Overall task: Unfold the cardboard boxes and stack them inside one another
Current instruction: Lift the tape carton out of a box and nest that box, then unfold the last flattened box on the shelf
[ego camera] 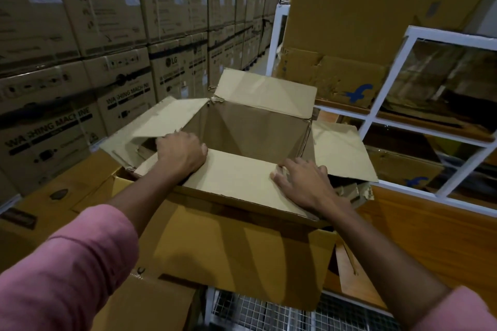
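Two hands, left [183, 154] and right [301, 183], press flat on one open box's [250, 126] near flap [236, 177], inside another box [234, 258].

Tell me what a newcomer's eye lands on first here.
The open cardboard box at centre, flaps splayed, with the left hand and right hand pressing on its near flap. It sits in a larger yellowish box. Along the left runs a wall of washing machine cartons.
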`<state>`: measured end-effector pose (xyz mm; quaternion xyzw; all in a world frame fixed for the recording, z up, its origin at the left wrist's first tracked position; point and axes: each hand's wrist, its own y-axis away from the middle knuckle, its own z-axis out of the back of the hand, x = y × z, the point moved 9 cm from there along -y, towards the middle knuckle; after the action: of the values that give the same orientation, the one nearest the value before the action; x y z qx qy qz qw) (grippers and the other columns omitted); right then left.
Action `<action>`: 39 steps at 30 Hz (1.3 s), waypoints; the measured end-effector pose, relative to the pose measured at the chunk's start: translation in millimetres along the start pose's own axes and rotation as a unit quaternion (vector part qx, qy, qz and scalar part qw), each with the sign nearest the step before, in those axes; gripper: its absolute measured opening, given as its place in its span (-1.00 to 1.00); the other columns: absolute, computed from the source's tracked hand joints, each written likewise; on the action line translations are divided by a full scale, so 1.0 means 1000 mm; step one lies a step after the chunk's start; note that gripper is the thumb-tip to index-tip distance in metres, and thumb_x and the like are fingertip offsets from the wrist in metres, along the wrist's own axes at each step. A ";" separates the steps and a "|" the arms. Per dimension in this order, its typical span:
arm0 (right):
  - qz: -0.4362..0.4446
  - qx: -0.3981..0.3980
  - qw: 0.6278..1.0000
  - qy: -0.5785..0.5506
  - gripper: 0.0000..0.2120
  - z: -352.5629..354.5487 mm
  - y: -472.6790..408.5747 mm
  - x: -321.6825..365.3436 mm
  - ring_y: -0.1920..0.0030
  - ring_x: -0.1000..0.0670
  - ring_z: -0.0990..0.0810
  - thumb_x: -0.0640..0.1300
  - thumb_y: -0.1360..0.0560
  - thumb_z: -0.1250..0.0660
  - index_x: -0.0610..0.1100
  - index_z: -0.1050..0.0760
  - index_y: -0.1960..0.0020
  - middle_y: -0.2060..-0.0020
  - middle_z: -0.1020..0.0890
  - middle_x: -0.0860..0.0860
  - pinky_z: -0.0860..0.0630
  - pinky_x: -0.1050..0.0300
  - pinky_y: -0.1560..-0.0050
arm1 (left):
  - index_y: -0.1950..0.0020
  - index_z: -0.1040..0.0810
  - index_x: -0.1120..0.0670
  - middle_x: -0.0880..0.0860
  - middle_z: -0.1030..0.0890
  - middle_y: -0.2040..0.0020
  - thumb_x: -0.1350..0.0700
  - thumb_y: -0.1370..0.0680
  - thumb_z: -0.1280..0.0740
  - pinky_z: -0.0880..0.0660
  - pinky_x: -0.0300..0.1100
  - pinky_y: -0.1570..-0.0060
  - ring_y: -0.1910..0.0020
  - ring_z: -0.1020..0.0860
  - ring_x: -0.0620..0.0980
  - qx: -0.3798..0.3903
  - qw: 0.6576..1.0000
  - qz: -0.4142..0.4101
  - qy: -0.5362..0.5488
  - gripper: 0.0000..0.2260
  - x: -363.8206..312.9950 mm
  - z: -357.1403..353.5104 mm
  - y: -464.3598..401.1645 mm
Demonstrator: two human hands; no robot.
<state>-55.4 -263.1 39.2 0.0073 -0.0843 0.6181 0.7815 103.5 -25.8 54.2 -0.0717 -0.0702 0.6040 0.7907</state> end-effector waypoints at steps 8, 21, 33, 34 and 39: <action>-0.016 -0.120 0.991 -0.049 -0.50 0.027 0.013 -0.026 -0.50 -0.14 -0.24 0.22 -0.65 -0.13 0.01 -0.37 -0.50 -0.51 -0.36 -0.07 -0.27 -0.23 -0.46 | -0.61 -0.24 0.02 0.09 -0.04 -0.68 -0.24 -0.68 -0.05 0.01 0.30 -0.57 -0.65 0.08 0.19 -0.046 0.965 -0.207 0.152 -0.43 -0.163 0.034 0.064; -0.187 -0.302 0.935 -0.022 -0.41 0.082 0.162 -0.291 -0.51 -0.22 -0.25 0.22 -0.59 -0.13 -0.09 -0.33 -0.51 -0.49 -0.37 -0.15 -0.34 -0.32 -0.40 | -0.60 -0.25 0.07 0.19 -0.10 -0.66 -0.13 -0.62 -0.25 -0.06 0.30 -0.53 -0.64 0.02 0.27 -0.133 0.889 -0.377 0.222 -0.41 -0.457 0.057 0.176; -0.325 -0.172 0.929 -0.038 -0.17 0.028 0.325 -0.577 -0.63 -0.19 -0.03 0.45 -0.55 0.09 -0.05 -0.13 -0.63 -0.63 -0.17 -0.10 -0.09 -0.30 -0.53 | -0.66 -0.07 0.04 0.17 0.03 -0.68 -0.24 -0.65 -0.17 0.11 0.30 -0.56 -0.64 0.16 0.26 -0.007 0.880 -0.443 0.173 -0.32 -0.726 -0.001 0.288; -0.333 -0.170 0.927 -0.043 -0.17 0.027 0.334 -0.593 -0.63 -0.19 -0.02 0.45 -0.55 0.10 -0.05 -0.12 -0.64 -0.63 -0.16 -0.09 -0.07 -0.30 -0.54 | -0.66 -0.05 0.03 0.16 0.06 -0.68 -0.25 -0.64 -0.17 0.12 0.30 -0.56 -0.64 0.17 0.25 -0.001 0.877 -0.449 0.171 -0.32 -0.742 -0.003 0.296; -0.369 -0.161 0.914 -0.049 -0.18 0.019 0.357 -0.658 -0.63 -0.17 -0.01 0.45 -0.56 0.11 -0.04 -0.10 -0.64 -0.64 -0.15 -0.09 -0.05 -0.30 -0.55 | -0.66 -0.06 0.03 0.16 0.06 -0.68 -0.25 -0.64 -0.17 0.11 0.29 -0.57 -0.64 0.17 0.24 0.016 0.864 -0.475 0.168 -0.32 -0.801 -0.016 0.316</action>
<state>-548.8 -816.5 -67.4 -0.0581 -0.2122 0.2625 0.9395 -400.3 -717.1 -43.8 -0.1169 0.0477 0.1356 0.9827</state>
